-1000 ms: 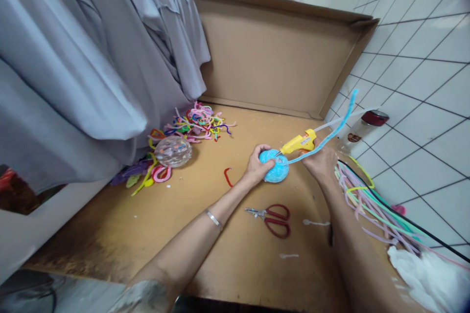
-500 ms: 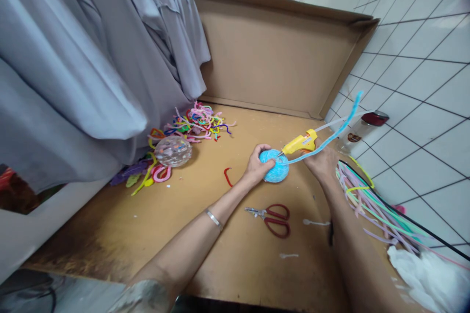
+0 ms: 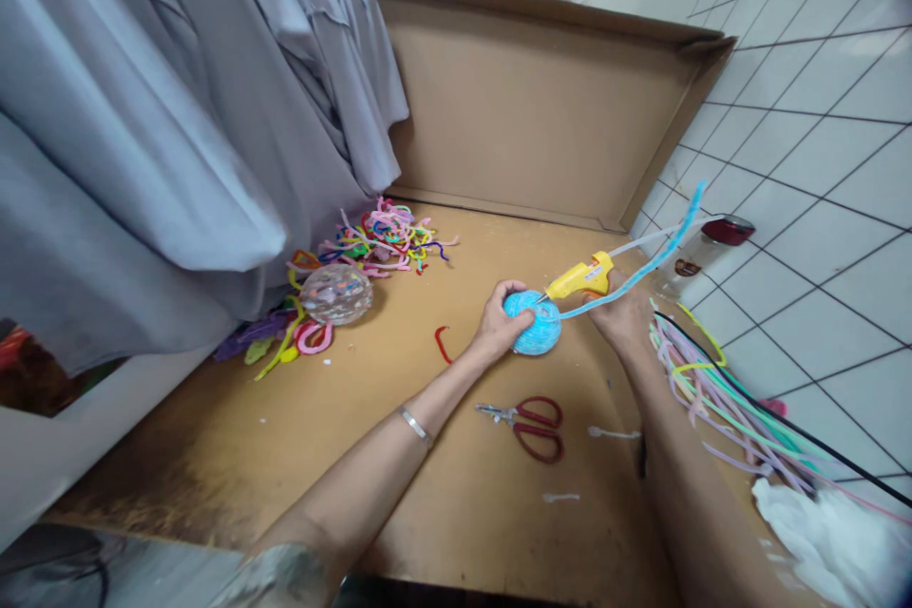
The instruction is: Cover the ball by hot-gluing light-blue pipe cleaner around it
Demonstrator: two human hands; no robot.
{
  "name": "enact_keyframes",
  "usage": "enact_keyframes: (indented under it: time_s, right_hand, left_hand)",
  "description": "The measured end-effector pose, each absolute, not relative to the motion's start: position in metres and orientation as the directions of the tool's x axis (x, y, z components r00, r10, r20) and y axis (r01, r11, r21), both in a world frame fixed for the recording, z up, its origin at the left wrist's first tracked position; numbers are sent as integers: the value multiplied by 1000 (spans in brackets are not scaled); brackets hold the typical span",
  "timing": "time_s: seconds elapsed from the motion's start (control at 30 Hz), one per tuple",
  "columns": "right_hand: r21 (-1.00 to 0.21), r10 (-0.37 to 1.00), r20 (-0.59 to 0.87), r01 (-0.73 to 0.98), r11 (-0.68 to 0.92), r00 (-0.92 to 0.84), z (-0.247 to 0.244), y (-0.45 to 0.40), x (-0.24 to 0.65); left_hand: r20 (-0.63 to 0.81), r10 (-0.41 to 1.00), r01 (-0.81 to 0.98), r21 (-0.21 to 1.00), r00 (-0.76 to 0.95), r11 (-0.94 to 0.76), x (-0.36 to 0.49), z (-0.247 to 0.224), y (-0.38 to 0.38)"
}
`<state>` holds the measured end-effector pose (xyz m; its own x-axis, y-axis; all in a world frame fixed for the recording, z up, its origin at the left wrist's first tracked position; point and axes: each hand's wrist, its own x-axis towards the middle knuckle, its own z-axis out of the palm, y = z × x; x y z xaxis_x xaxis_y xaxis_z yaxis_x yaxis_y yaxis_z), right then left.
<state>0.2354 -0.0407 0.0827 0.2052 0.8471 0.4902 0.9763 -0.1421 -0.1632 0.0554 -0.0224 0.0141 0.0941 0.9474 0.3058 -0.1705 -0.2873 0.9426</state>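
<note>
My left hand is closed around the left side of a blue ball wound from fuzzy pipe cleaner, thumb across its front. A loose blue pipe cleaner end runs from the ball up to the right, passing in front of my right hand. That hand grips the handle of a yellow hot glue gun, a pale glue stick sticking out of its back. The gun's metal nozzle is at the top of the ball; whether it touches is hard to tell. Red-handled scissors lie below the ball.
A clear faceted ball sits by a heap of colourful pipe cleaner pieces at left. More pipe cleaners, a black cord and a lidded jar line the tiled wall. Cardboard stands behind; a red scrap lies left.
The glue gun and my right hand have shifted very slightly to the left. The loose pipe cleaner end has moved a little; my left hand and the ball stay nearly still.
</note>
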Motion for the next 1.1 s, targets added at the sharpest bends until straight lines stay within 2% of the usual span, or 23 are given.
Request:
enact_keyframes:
  time_s: [0.3, 0.53, 0.7, 1.1]
  right_hand:
    - [-71, 869, 442, 974, -213, 223, 81, -39, 237]
    - [-154, 846, 496, 979, -134, 194, 82, -42, 237]
    - [-125, 850, 480, 976, -180, 219, 83, -41, 236]
    - [-122, 855, 486, 983, -140, 182, 82, -41, 236]
  left_hand:
    - [303, 948, -179, 942, 96, -283, 56, 15, -23]
    - [303, 947, -171, 943, 102, -284, 55, 15, -23]
    - [316, 945, -180, 938, 88, -296, 56, 14, -23]
    - [288, 951, -171, 948, 108, -268, 55, 18, -24]
